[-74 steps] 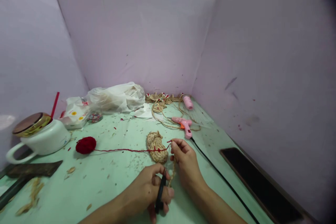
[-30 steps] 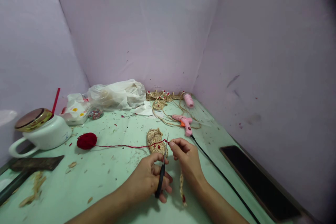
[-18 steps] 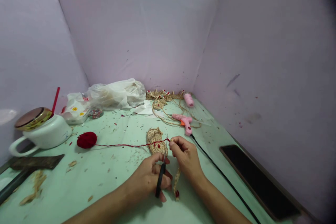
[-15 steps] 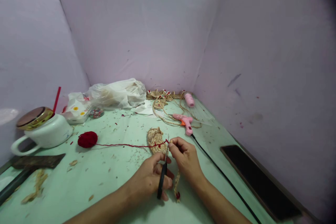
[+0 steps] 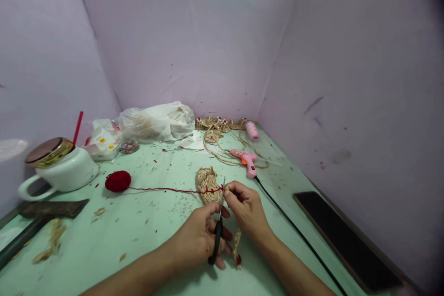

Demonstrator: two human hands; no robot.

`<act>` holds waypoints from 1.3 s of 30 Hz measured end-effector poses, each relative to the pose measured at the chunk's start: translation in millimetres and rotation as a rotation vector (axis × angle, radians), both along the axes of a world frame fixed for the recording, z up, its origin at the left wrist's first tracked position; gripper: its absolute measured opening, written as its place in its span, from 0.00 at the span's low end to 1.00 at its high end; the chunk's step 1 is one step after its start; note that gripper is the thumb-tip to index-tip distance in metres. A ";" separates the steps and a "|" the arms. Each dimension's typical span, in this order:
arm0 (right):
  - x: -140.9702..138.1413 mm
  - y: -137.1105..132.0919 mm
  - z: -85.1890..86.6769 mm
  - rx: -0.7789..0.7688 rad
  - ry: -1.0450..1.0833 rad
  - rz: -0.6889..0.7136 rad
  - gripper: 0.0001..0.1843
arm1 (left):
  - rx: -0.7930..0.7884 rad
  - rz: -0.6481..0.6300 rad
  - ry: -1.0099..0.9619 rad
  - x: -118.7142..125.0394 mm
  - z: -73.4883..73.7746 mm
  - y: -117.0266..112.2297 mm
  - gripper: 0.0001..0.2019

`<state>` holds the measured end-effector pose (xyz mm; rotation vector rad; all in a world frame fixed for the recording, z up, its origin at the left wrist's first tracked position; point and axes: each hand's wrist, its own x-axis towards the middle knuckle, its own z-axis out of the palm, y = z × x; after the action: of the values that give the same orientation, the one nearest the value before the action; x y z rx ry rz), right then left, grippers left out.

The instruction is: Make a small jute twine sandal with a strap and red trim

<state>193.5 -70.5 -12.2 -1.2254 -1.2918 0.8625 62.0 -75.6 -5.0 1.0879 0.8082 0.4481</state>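
Note:
My left hand has its fingers in the black handles of a pair of scissors, the blades pointing away from me beside my right fingertips. My right hand is closed in a pinch at the end of a red yarn strand; the exact grip is hidden by the fingers. That strand runs left across the table to a red yarn ball. Under the strand lies a bundle of tan braided cord. A braided end with a red tie hangs below my right hand.
A pink glue gun with a black cable lies beyond my right hand, near a pink thread spool. At right rests a dark phone-like slab. On the left are a white mug, a hammer and a plastic bag.
The view has shifted slightly, so everything sits a little further right. Both hands keep nearly the same pose, scissors and yarn still held.

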 end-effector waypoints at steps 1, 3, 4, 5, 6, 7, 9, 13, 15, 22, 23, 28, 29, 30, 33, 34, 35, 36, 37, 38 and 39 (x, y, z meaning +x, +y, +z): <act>0.4 0.4 -0.3 0.002 -0.004 -0.001 0.08 | -0.001 -0.001 0.000 0.3 -0.5 -0.3 0.21; 1.4 1.0 -0.5 0.005 -0.013 -0.003 0.08 | 0.001 -0.006 -0.008 0.3 -1.3 -0.8 0.21; 2.1 1.2 -0.4 0.005 -0.016 -0.002 0.08 | 0.004 -0.012 -0.013 0.0 -1.3 -1.0 0.21; 2.8 1.5 -0.2 0.003 -0.020 0.002 0.08 | 0.006 -0.019 -0.015 -0.4 -0.8 -1.1 0.20; 3.5 1.7 0.1 -0.001 -0.023 0.011 0.08 | 0.008 -0.025 -0.010 -0.9 -0.1 -1.0 0.21; 4.3 2.0 0.6 -0.006 -0.025 0.024 0.08 | 0.011 -0.030 0.002 -1.5 1.0 -0.8 0.20; 5.6 2.7 1.4 -0.015 -0.029 0.050 0.08 | 0.012 -0.028 0.033 -2.7 3.2 0.0 0.20; 6.8 4.2 2.5 -0.024 -0.029 0.068 0.07 | 0.007 -0.026 0.053 -3.1 2.2 0.4 0.20; 6.8 4.7 2.7 -0.032 -0.025 0.066 0.07 | 0.003 -0.023 0.038 -1.8 -0.9 -0.7 0.20; 7.3 5.3 2.0 -0.050 -0.018 0.080 0.08 | 0.014 0.008 0.042 -1.5 0.1 1.0 0.21; 7.4 5.3 1.6 -0.052 -0.015 0.090 0.08 | 0.017 0.011 0.058 -2.5 0.8 2.2 0.21; 7.9 5.7 0.5 -0.054 0.008 0.109 0.08 | -0.007 0.030 0.063 -5.3 -3.0 4.3 0.23; 8.0 5.8 0.7 -0.052 0.012 0.107 0.08 | -0.014 0.030 0.055 -5.0 -4.6 4.1 0.23; 8.0 5.8 1.0 -0.052 0.015 0.106 0.08 | -0.016 0.031 0.052 -4.7 -6.0 3.9 0.23; 7.8 5.9 1.7 -0.057 0.021 0.111 0.08 | -0.004 0.034 0.053 -3.6 -8.8 4.1 0.22; 7.7 6.0 1.8 -0.059 0.022 0.112 0.08 | 0.000 0.035 0.055 -3.4 -9.2 4.3 0.21; 7.7 6.1 1.8 -0.060 0.024 0.112 0.08 | 0.000 0.036 0.060 -3.2 -9.3 4.5 0.21; 7.7 6.2 1.6 -0.062 0.026 0.110 0.08 | -0.001 0.033 0.066 -3.2 -9.2 4.5 0.21; 7.8 6.4 1.5 -0.063 0.027 0.108 0.08 | -0.003 0.027 0.070 -3.2 -9.0 4.4 0.21; 8.0 6.6 1.3 -0.065 0.028 0.105 0.09 | -0.007 0.021 0.075 -3.2 -8.7 4.1 0.21; 8.3 7.0 1.0 -0.066 0.028 0.104 0.09 | -0.011 0.015 0.077 -3.3 -8.3 3.7 0.21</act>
<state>201.7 -63.5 -11.1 -1.2021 -1.3223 1.0006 58.7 -72.0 -13.4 1.0942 0.8860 0.4158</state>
